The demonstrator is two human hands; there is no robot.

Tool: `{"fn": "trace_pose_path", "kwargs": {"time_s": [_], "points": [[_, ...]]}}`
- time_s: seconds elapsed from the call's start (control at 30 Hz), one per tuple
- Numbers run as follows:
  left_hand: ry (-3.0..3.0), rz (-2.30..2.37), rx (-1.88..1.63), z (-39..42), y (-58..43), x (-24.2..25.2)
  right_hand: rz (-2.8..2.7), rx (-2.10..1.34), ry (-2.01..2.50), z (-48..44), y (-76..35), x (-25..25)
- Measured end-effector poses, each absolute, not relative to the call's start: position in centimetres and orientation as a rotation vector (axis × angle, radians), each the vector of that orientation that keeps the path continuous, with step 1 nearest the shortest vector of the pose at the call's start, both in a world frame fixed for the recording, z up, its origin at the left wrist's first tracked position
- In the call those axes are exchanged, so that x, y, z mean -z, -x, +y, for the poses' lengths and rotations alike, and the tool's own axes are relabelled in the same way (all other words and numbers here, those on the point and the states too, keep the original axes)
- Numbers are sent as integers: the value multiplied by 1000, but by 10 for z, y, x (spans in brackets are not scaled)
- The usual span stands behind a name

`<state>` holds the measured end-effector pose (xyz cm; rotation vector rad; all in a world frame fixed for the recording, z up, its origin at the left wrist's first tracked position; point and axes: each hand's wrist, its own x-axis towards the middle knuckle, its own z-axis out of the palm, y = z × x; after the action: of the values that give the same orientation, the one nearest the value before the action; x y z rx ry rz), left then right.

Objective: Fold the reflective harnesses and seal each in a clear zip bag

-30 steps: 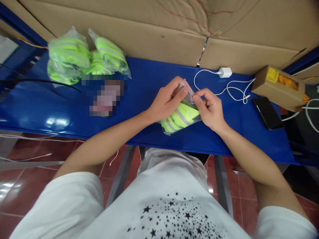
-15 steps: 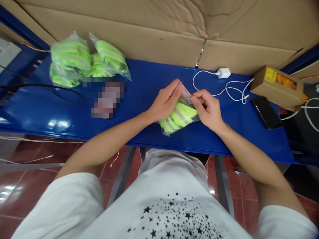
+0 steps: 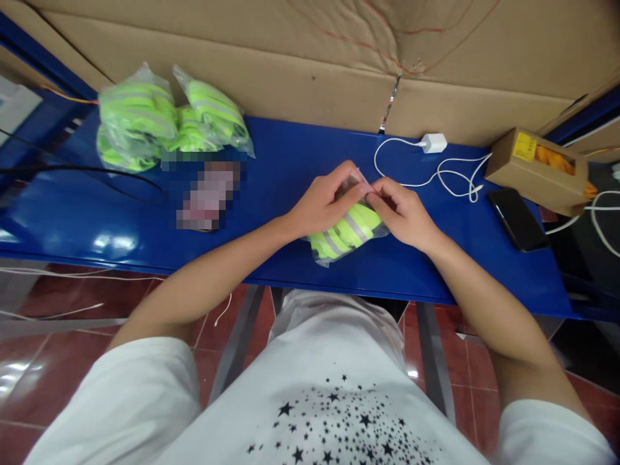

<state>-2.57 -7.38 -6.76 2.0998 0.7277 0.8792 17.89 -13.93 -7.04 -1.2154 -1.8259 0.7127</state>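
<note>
A clear plastic bag [image 3: 346,236] with a folded neon-yellow item with grey stripes inside lies near the front edge of the blue table [image 3: 290,161]. My left hand [image 3: 327,200] pinches the bag's top edge between thumb and fingers. On the same edge, just to the right, my right hand [image 3: 402,210] is closed with its thumb against the fingers. The two thumbs are close together, and a thin reddish line shows along the bag's edge between them.
Several similar bagged neon items [image 3: 138,116] are piled at the back left. Near them lies a blurred-out phone-like object [image 3: 208,194]. To the right are a white charger [image 3: 434,143] with its cable, a black phone [image 3: 519,219] and a cardboard box [image 3: 523,165].
My hands have drawn closer together along the bag's top edge. My left hand has shifted slightly down and right, and its thumb now lies nearer my right fingers.
</note>
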Motion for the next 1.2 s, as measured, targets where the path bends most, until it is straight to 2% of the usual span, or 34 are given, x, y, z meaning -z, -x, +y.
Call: {"fn": "trace_pose_path", "kwargs": {"time_s": [0.37,0.77,1.2], "points": [[-2069,580,-819,-79,24,64,-1849,-576,1199,-144,-171,69],[-2047,622,-991,-72,22,73,-1721,-520,1251,-142,-171,70],[-1973,759,-1642,-3,48,72,-1688,-779,1390,-138,-171,88]]}}
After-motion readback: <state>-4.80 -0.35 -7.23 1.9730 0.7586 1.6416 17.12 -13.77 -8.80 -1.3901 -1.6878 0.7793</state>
